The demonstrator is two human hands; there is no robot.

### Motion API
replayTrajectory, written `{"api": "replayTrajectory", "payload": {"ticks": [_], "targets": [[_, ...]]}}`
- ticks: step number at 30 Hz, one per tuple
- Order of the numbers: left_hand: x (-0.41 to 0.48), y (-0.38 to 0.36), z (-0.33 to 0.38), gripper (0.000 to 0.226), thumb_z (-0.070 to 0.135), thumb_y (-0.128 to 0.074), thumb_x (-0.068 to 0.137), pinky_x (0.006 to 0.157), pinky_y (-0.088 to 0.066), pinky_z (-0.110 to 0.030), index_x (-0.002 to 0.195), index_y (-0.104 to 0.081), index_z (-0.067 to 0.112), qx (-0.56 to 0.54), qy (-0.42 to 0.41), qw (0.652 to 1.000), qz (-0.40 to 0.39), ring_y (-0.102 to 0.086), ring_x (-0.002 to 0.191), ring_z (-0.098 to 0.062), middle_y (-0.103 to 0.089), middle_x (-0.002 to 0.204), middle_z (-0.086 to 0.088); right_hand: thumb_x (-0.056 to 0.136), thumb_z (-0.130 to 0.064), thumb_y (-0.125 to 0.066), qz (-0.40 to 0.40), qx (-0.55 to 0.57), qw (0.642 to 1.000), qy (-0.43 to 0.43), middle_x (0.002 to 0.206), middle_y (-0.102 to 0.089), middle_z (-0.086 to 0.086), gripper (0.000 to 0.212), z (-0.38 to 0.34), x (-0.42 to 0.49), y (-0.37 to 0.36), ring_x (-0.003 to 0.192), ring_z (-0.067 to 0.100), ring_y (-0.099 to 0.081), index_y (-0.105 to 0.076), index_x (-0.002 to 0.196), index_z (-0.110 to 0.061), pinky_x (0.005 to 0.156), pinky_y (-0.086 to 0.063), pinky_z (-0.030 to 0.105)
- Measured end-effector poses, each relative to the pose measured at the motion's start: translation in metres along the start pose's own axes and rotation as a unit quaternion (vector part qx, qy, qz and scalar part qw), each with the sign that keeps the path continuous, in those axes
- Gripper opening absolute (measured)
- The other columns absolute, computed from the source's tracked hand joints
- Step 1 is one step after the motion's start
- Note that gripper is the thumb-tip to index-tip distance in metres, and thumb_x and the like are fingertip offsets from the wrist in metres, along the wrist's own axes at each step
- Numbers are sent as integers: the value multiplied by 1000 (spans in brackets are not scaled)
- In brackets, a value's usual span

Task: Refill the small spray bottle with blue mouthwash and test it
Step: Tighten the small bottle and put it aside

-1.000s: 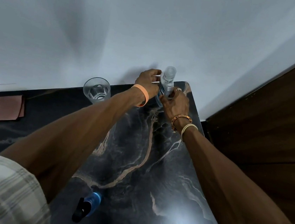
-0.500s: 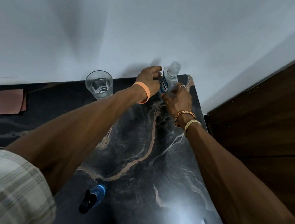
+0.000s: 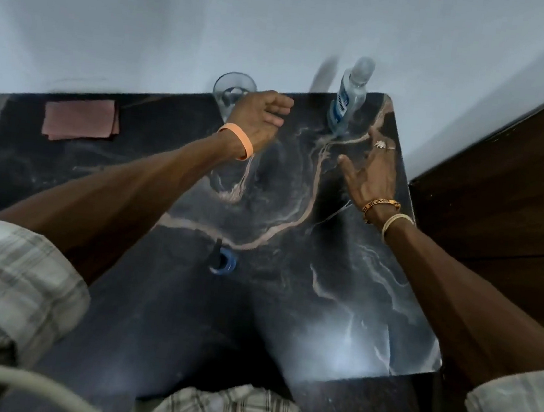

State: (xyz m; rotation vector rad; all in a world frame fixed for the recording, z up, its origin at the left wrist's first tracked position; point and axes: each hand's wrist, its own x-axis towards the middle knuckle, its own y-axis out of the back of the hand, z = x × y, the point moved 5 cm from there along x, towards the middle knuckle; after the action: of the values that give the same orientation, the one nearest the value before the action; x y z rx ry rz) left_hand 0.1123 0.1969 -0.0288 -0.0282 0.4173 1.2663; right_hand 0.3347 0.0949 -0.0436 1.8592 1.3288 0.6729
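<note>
Right hand (image 3: pixel 371 169) hovering above the dark marble table (image 3: pixel 340 281), fingers spread wide and holding nothing, a ring showing on one finger; left hand (image 3: pixel 256 119) also hanging loose and empty, fingers relaxed together, an orange wristband (image 3: pixel 237 141) sitting at the wrist. The mouthwash bottle (image 3: pixel 347 99) is standing upright at the far right corner of the table against the pale wall, clear plastic with a clear cap, a blue-and-white label on the front and pale blue liquid showing low in the body. It is standing just beyond the right hand's fingertips, not touching them, and well to the right of the left hand. The small spray bottle (image 3: pixel 222 261) is lying on its side nearer the middle of the table, blue body with a black top, lying between the two forearms and well behind both hands. A drinking glass (image 3: pixel 232 93) is standing at the back edge, partly hidden by the left hand. A pink cloth (image 3: pixel 82 120) is lying flat at the far left. The bottle's label is blurring too much to read, and the spray bottle's shape is smearing with motion.
</note>
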Motion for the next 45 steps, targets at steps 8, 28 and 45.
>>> {"api": "replayTrajectory", "payload": {"ticks": [8, 28, 45], "targets": [[-98, 61, -32, 34, -14, -60, 81, 79, -56, -21, 112, -66, -3, 115, -87, 986, 79, -66, 84, -14, -68, 99, -12, 88, -37, -68, -139, -23, 987, 82, 142, -40, 14, 64, -28, -80, -40, 123, 28, -49, -42, 143, -17, 103, -44, 45], [-246, 21, -158, 63, 0, -82, 64, 80, -60, -33, 116, -55, 23, 61, 45, 988, 133, -65, 94, -11, -64, 113, 2, 77, -1, -73, -383, 41, 908, 166, 114, -65, -12, 62, -91, -167, -106, 108, 10, -62, -55, 128, -32, 93, -53, 36], [-233, 53, -107, 57, 12, -87, 58, 89, -54, -40, 110, -64, 14, 203, -20, 969, 143, -67, 97, -24, -70, 107, -6, 85, -6, -73, -366, 129, 906, 171, 119, -62, 7, 42, -137, -175, -102, 108, 23, -61, -50, 119, -11, 87, -52, 28]]}}
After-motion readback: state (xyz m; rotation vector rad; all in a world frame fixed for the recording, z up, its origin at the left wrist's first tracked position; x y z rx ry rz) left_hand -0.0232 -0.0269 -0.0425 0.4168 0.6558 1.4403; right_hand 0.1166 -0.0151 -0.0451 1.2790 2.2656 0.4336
